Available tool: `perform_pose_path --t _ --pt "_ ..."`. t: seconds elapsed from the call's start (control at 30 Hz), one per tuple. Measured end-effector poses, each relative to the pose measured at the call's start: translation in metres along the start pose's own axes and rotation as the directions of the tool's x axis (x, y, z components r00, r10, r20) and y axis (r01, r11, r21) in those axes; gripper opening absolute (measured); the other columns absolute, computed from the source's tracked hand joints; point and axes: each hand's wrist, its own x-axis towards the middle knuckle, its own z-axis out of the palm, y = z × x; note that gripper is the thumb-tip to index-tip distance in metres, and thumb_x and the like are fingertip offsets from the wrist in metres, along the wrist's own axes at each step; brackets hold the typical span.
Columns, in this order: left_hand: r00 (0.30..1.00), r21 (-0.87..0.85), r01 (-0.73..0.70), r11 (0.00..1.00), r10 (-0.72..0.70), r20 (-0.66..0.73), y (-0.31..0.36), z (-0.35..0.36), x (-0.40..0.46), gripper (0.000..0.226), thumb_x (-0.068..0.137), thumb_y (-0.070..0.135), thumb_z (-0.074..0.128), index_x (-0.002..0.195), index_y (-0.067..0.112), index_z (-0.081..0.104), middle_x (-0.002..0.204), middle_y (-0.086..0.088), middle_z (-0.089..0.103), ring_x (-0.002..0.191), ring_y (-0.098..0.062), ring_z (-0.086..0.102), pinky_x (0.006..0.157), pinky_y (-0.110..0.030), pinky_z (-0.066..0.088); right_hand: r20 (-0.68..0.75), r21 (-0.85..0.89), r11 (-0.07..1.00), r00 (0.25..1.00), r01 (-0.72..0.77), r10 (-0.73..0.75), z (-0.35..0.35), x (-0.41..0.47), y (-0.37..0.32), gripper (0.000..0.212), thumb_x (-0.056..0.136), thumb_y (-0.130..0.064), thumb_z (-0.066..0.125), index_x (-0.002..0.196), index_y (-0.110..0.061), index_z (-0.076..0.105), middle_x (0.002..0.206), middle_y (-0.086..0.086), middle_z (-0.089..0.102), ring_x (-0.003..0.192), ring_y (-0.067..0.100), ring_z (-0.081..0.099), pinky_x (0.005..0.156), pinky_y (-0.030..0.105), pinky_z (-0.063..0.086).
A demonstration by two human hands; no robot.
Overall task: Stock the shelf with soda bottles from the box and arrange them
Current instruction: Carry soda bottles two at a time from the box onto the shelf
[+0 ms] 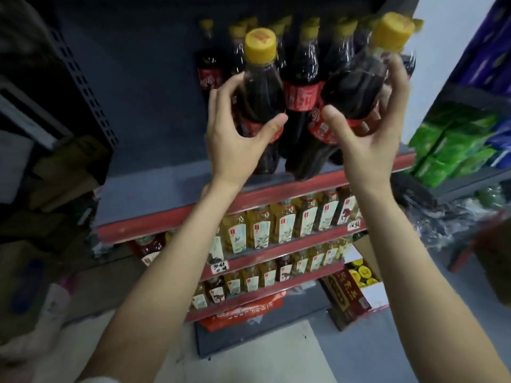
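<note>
A: Start close in. What is each of the hands doing?

B: The left hand is wrapped round the body of a soda bottle, thumb on the near side, fingers curled behind. The right hand grips a second soda bottle the same way, thumb across the red label, fingertips up near the shoulder.

A: How do the two bottles sit?

B: The left one stands close to upright, yellow cap up, its base low over the front of the shelf; I can't tell whether it touches. The right one tilts, cap leaning up and away to the right, base pointing down and inward toward the left hand, and looks clear of the shelf.

A: And beyond the hands?

B: A group of matching bottles stands just behind and between the two held ones, packed toward the right end. To the left of the left hand the shelf is bare.

A: So what does the next move turn on?

B: I'd judge the left bottle is nearer to being set down; it needs only lowering, long axis vertical. The right one must be brought upright first, then slotted beside the standing group.

A: The box?

B: Below the right forearm, on the floor, an open box shows yellow caps.
</note>
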Motion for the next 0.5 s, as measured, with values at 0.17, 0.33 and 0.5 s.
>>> perform_pose_path --t 0.17,0.33,0.5 --pt "0.993 0.124 0.115 0.986 -0.112 -0.037 -0.018 0.039 0.021 0.063 0.075 0.037 0.077 0.125 0.009 0.053 0.121 -0.001 0.052 0.107 0.006 0.044 0.089 0.0 0.031 0.086 -0.053 0.998 0.995 0.045 -0.04 0.005 0.041 0.042 0.074 0.087 -0.027 0.073 0.144 -0.006 0.03 0.145 0.017 0.042 0.134 0.03 0.043 0.104 0.054 0.04" --pt "0.978 0.185 0.206 0.961 -0.193 -0.083 -0.034 0.056 0.031 0.064 0.074 0.042 0.077 0.126 0.014 0.053 0.127 -0.003 0.053 0.115 -0.008 0.049 0.091 -0.001 0.031 0.121 -0.102 0.994 0.992 0.038 -0.025 0.011 0.052 0.063 0.073 0.088 -0.023 0.07 0.144 0.001 0.031 0.151 0.012 0.036 0.141 0.019 0.033 0.117 0.034 0.028" --pt "0.969 0.246 0.248 0.937 -0.235 -0.08 -0.04 0.069 0.04 0.07 0.077 0.047 0.072 0.131 0.013 0.047 0.134 -0.005 0.05 0.126 -0.017 0.046 0.105 -0.027 0.036 0.121 -0.133 0.991 0.992 -0.003 0.019 0.011 0.06 0.077 0.072 0.088 -0.027 0.069 0.145 -0.005 0.031 0.15 0.007 0.038 0.14 0.013 0.033 0.115 0.023 0.026"
